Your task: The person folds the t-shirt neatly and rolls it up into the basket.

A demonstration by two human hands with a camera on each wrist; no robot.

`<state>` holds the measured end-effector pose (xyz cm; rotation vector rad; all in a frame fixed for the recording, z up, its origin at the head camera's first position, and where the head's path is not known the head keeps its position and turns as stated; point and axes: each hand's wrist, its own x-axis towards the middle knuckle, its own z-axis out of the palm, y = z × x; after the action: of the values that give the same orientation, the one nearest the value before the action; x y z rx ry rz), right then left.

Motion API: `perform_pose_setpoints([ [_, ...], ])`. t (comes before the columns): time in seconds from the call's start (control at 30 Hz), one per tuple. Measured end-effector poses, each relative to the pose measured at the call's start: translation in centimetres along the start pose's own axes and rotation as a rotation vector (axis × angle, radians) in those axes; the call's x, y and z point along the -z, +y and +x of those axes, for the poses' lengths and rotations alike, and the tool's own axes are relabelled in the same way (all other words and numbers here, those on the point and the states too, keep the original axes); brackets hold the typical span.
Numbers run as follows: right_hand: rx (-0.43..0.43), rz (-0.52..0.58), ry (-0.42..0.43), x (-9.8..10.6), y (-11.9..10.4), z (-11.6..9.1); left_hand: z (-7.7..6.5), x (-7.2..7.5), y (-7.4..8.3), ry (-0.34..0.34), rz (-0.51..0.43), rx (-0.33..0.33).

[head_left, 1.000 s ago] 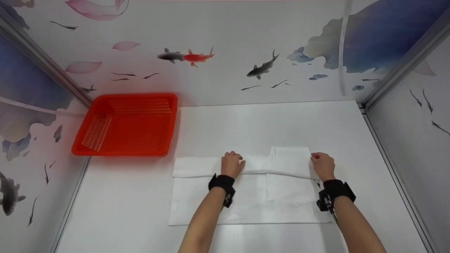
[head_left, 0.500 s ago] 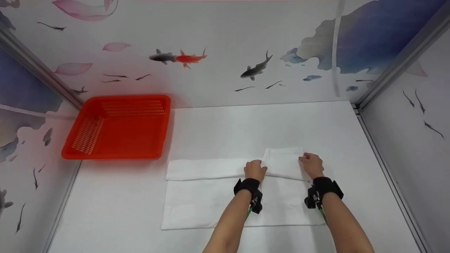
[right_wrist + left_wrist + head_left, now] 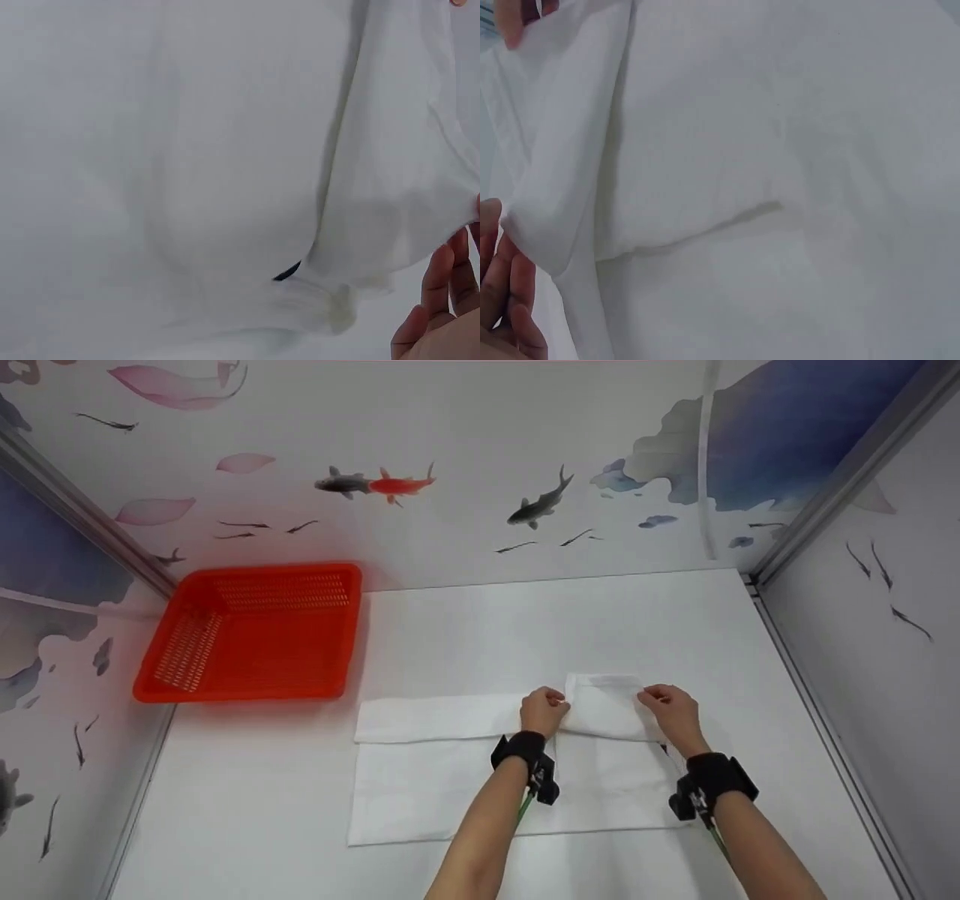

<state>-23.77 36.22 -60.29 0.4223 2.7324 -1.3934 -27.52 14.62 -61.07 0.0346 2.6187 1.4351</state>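
Flap (image 3: 606, 706) held at both sides
Left hand (image 3: 544, 711) and right hand (image 3: 673, 716) pinch opposite edges, apparently to keep it even; the folded white cloth (image 3: 420, 787) lies on the bench (image 3: 480, 641), near-right of the red basket (image 3: 240, 692).

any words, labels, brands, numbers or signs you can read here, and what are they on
None that I can read.
White cloth: no lettering on the parts that show; the small dark spot by its fold shows no letters.
Red basket: no label visible.
Wall: painted fish, no readable writing.
Black wrist straps: small pale marks, too small to tell if they are lettering.
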Motion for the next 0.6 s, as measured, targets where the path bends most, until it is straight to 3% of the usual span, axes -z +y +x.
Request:
perform_pose_setpoints([
  [0.17,0.03,0.028,-0.097,1.7,1.1,-2.8,-0.9,0.4,-0.1,-0.107,-0.034,0.019],
  [0.4,0.062,-0.009,-0.212,2.5,2.9,-5.9,-2.7,1.2,-1.1,-0.231,0.048,-0.167],
  [0.5,0.098,-0.019,-0.26,2.6,3.7,-7.3,-3.5,1.6,-1.7,-0.276,0.164,-0.278],
  [0.6,0.13,-0.028,-0.308,2.8,3.6,-8.9,-4.3,1.9,-2.2,-0.307,0.397,-0.4],
])
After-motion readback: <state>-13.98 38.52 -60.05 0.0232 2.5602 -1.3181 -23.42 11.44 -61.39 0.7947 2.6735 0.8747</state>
